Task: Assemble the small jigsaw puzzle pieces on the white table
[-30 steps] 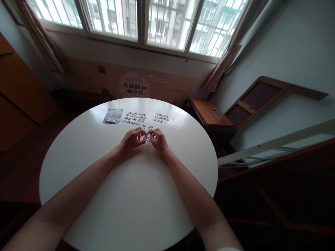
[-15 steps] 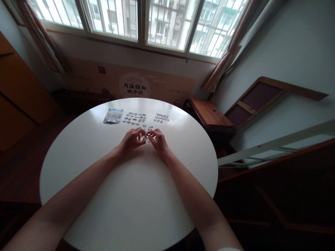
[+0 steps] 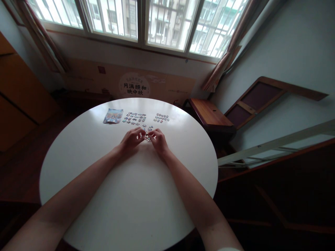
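Observation:
My left hand point(image 3: 133, 138) and my right hand point(image 3: 157, 140) come together over the middle of a white round table point(image 3: 131, 195). Between their fingertips is a small puzzle piece point(image 3: 146, 134), pinched from both sides and partly hidden. Just below and behind the fingers lies a small cluster of loose puzzle pieces point(image 3: 148, 139), with a few more pieces point(image 3: 150, 128) beyond. Farther back, several puzzle pieces point(image 3: 134, 118) are laid out in rows, and a second group of puzzle pieces point(image 3: 161, 118) sits to its right.
A picture sheet or packet point(image 3: 113, 116) lies left of the rows of pieces. Past the table's right edge stands a wooden bench or stool point(image 3: 210, 113). A printed cardboard panel point(image 3: 157, 78) is below the barred window point(image 3: 167, 24).
Both hands stay in almost the same place. The fingertips have drawn slightly closer together, and the piece between them has shifted or turned a little.

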### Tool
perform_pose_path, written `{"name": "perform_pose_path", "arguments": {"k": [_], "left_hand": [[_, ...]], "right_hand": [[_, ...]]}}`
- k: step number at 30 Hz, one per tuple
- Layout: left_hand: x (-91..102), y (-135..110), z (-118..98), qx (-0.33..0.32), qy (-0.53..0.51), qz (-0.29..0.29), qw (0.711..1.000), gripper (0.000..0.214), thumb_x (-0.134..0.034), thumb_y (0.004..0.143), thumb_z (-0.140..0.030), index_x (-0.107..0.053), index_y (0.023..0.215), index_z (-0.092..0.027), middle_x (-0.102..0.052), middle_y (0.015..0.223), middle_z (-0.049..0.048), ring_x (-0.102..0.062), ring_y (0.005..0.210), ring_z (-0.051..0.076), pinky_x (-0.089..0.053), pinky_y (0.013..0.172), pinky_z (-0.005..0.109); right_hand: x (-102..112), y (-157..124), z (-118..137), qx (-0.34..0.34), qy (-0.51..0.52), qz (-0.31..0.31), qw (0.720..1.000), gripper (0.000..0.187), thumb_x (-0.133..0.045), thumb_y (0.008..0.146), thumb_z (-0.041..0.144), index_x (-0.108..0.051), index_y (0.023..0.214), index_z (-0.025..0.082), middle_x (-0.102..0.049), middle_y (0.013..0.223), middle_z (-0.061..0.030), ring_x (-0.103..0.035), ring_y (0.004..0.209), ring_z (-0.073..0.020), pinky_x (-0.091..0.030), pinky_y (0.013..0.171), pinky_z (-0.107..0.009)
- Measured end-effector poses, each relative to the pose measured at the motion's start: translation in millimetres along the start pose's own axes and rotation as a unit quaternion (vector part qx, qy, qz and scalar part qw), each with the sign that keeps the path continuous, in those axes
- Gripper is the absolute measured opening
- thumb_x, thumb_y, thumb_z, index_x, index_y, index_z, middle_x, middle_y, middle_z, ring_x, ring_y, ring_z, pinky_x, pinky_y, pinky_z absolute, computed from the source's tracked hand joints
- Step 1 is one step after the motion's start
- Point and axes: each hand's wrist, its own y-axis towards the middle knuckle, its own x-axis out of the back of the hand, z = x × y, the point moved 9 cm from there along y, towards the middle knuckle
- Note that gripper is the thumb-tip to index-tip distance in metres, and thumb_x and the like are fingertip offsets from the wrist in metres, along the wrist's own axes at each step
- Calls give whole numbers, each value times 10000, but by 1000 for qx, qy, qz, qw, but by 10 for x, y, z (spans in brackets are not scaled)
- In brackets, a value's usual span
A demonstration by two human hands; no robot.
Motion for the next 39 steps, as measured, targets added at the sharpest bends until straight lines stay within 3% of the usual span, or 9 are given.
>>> {"name": "perform_pose_path", "arguments": {"k": [8,15,39], "left_hand": [[115,-10,24,44,56,-51,996,115,-547,809,-232,-605,902,-198,-628,899,9,-599,630,87,-450,600,200],[79,-11,3,11,52,-38,998,129,-529,853,-283,-623,850,-196,-616,871,13,-597,640,85,-440,599,195],[80,-16,-4,8,60,-39,997,142,-536,855,-291,-632,834,-189,-618,861,10,-587,628,75,-429,577,185]], "right_hand": [[21,9,0,-4,-11,-17,1000,93,-488,855,207,-576,839,178,-591,859,-35,-557,705,-128,-471,691,-266],[1,9,-12,-22,-10,-4,1000,99,-472,862,222,-560,851,177,-595,872,-37,-552,703,-124,-460,682,-260],[20,11,-7,-25,-29,-15,999,91,-484,847,194,-572,839,173,-585,859,-34,-546,694,-123,-462,687,-261]]}}
